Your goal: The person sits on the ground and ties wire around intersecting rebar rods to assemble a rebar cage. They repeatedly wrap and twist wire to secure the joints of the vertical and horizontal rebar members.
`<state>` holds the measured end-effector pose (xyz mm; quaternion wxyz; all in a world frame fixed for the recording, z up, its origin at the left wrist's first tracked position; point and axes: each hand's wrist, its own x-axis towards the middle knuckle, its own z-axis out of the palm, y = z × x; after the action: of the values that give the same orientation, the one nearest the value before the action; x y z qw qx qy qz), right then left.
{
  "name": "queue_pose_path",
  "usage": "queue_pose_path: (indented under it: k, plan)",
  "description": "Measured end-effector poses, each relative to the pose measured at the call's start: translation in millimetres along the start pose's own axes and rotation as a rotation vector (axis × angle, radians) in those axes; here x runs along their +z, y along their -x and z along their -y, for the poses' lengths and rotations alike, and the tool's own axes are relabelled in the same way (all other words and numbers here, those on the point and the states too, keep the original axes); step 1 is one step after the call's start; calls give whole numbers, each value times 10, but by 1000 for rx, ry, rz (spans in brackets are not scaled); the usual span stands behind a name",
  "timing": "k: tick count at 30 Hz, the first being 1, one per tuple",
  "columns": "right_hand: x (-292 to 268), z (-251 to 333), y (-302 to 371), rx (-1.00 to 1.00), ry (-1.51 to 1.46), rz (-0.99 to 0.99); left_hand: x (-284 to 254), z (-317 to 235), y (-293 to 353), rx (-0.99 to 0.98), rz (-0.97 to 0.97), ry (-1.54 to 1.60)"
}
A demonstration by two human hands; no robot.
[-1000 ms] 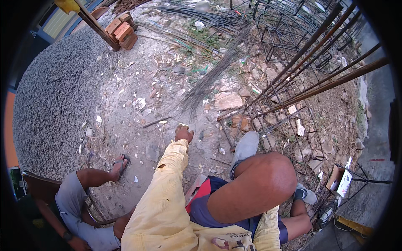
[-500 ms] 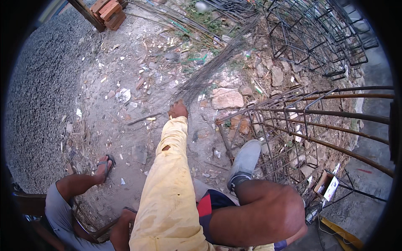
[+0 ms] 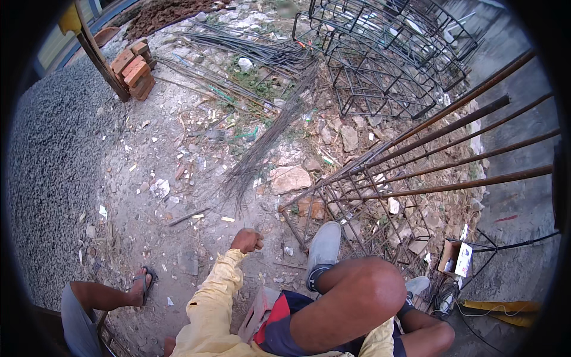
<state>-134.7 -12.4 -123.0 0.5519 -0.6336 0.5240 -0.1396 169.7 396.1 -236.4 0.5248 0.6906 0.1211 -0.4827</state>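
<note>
One bundle of thin wires (image 3: 273,131) lies on the ground (image 3: 137,244) beyond the left hand (image 3: 247,240); that grip looks curled, whether around anything cannot be told. Hoops (image 3: 292,229) already ring part of the rusty bars (image 3: 476,181); their rightward lengths look bare. The right hand is hidden.

Left hand (image 3: 245,240) curled and small in view, so whether anything sits inside the grip cannot be made out; right hand out of sight, its yellow sleeve (image 3: 379,342) half masked by the raised knee (image 3: 375,288) and cropped at the lower edge. Co-worker's leg (image 3: 104,294) cut off at lower left, rusty bars (image 3: 464,184) running into the dark right rim. Tips of the thin wire bundle (image 3: 262,146) too fine to trace, contents of the open carton (image 3: 464,259) too small to identify, grey smudge (image 3: 288,8) up top blurred.
</note>
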Motion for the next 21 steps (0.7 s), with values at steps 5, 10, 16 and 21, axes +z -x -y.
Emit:
queue_pose_path:
  k: [5, 10, 16, 21]
  plan:
    - [594, 1140, -29, -254, -396, 66, 241, 184, 1145, 553, 148, -1129]
    - [412, 1845, 281, -451, -535, 157, 483, -440, 2283, 737, 350, -1271]
    - [379, 2645, 1020, -638, -687, 550, 1008, -2143, 4295, 855, -1, -1256]
    - [-40, 3308, 1511, -837, -572, 677, 1723, -2892, 4486, 1454, -250, -1197]
